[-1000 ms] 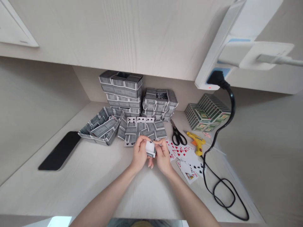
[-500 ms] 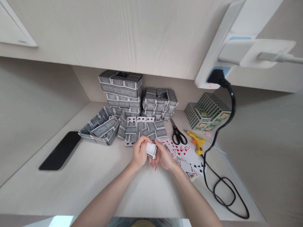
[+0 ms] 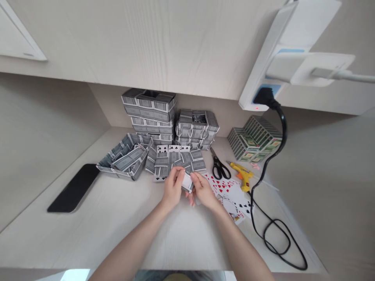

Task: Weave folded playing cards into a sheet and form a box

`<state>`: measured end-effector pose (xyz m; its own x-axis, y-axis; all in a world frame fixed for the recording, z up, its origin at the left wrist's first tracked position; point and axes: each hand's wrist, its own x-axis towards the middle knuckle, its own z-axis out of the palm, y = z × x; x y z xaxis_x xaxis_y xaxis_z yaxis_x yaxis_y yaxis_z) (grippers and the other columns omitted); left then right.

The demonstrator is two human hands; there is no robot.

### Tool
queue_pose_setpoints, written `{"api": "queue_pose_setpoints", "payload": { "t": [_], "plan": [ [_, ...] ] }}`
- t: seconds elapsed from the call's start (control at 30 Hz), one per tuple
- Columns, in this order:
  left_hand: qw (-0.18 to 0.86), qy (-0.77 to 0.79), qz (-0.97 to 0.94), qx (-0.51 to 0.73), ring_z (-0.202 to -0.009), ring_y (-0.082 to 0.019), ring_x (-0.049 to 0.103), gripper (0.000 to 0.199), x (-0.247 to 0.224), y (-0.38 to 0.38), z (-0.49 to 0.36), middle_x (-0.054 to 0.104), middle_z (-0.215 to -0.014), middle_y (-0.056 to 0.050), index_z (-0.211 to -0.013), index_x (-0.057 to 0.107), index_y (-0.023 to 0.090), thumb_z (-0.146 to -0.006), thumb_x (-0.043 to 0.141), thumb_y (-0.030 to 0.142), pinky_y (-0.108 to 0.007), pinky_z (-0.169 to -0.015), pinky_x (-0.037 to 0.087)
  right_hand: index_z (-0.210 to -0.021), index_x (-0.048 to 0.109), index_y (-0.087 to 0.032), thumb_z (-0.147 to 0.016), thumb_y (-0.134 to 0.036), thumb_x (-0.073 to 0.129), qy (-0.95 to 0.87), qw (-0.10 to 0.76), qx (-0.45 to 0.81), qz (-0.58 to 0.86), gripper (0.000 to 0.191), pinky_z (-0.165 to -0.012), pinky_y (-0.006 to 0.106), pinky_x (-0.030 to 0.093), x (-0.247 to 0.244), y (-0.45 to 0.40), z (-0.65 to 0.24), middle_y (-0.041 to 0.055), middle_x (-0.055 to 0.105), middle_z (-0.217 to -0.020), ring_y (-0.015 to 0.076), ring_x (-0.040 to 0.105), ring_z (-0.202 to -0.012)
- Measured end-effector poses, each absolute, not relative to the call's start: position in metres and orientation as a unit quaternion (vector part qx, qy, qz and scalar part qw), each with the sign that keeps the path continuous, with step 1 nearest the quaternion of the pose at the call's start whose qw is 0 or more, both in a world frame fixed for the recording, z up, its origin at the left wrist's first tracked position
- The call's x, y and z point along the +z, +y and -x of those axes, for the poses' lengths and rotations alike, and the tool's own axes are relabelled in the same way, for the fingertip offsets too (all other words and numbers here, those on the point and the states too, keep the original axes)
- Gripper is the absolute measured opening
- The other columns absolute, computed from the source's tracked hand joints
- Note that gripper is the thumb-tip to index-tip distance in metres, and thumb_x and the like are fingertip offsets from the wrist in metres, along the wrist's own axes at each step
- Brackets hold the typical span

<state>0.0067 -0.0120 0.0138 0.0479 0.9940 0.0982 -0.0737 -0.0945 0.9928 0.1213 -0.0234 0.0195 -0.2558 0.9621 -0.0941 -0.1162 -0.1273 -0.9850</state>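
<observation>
Between my two hands is a folded playing card (image 3: 187, 182), its white inner side facing up and a grey patterned edge showing. My left hand (image 3: 173, 187) pinches its left side with thumb and fingers. On the right edge, the thumb of my right hand (image 3: 202, 190) presses down, the fingers curled beneath. Just beyond my hands lie several folded grey-backed cards (image 3: 175, 158). Loose face-up playing cards (image 3: 225, 187) spread to the right of my right hand, partly overlapping. Part of the held card is covered by my fingers.
Black scissors (image 3: 220, 167) and a yellow glue gun (image 3: 243, 173) lie to the right, with a black cord (image 3: 274, 222) looping down. A card-covered tray (image 3: 133, 173) and a phone (image 3: 74, 189) sit left. Card-built boxes (image 3: 149, 113) and another stack (image 3: 197, 128) stand behind, under an overhanging panel.
My right thumb has moved left onto the edge of the folded card, and my right fingers have closed in. The view has shifted slightly.
</observation>
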Motion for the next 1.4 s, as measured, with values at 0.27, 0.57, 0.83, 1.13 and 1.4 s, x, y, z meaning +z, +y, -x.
{"api": "queue_pose_setpoints", "payload": {
  "t": [0.27,0.57,0.83,1.13,1.4],
  "plan": [
    [0.516,0.457,-0.535,0.489,-0.029,-0.007,0.04,0.033,0.008,-0.01,-0.008,0.039,-0.041,0.009,-0.067,0.04,0.019,-0.082,0.04,0.048,-0.017,-0.028,0.028,-0.077,0.041,-0.024,-0.083,-0.049,0.039,-0.542,0.42,0.608,0.4,0.026,-0.028,0.022,0.039,0.019,-0.026,-0.126,-0.0073,0.055,-0.049,0.0123,0.052,-0.031],
    [0.486,0.461,-0.574,0.471,-0.031,-0.007,0.042,0.033,0.017,-0.012,-0.005,0.04,-0.044,0.007,-0.066,0.043,0.019,-0.081,0.042,0.048,-0.016,-0.028,0.028,-0.075,0.044,-0.022,-0.082,-0.053,0.04,-0.552,0.399,0.616,0.395,0.033,-0.034,0.022,0.041,0.023,-0.025,-0.132,-0.0052,0.057,-0.051,0.0122,0.054,-0.036],
    [0.359,0.486,-0.664,0.441,-0.044,-0.009,0.042,0.028,0.017,-0.011,-0.002,0.043,-0.048,0.004,-0.062,0.049,0.018,-0.079,0.045,0.04,-0.018,-0.043,0.031,-0.068,0.044,-0.02,-0.083,-0.051,0.038,-0.613,0.388,0.535,0.433,0.036,-0.032,0.018,0.031,0.019,-0.024,-0.137,-0.0074,0.049,-0.04,0.0081,0.044,-0.029],
    [0.289,0.504,-0.67,0.463,-0.043,-0.009,0.034,0.035,0.016,-0.01,-0.001,0.038,-0.042,0.004,-0.051,0.043,0.018,-0.077,0.048,0.041,-0.021,-0.047,0.025,-0.067,0.045,-0.022,-0.085,-0.046,0.039,-0.624,0.4,0.501,0.447,0.031,-0.029,0.019,0.025,0.015,-0.026,-0.13,-0.0093,0.04,-0.034,0.0096,0.041,-0.026],
    [0.33,0.51,-0.657,0.447,-0.04,-0.009,0.035,0.041,0.015,-0.008,-0.003,0.038,-0.04,0.004,-0.049,0.042,0.018,-0.08,0.041,0.045,-0.019,-0.041,0.024,-0.064,0.044,-0.021,-0.083,-0.047,0.041,-0.608,0.388,0.544,0.429,0.033,-0.029,0.019,0.025,0.015,-0.025,-0.133,-0.008,0.044,-0.034,0.0098,0.042,-0.026]
  ]
}}
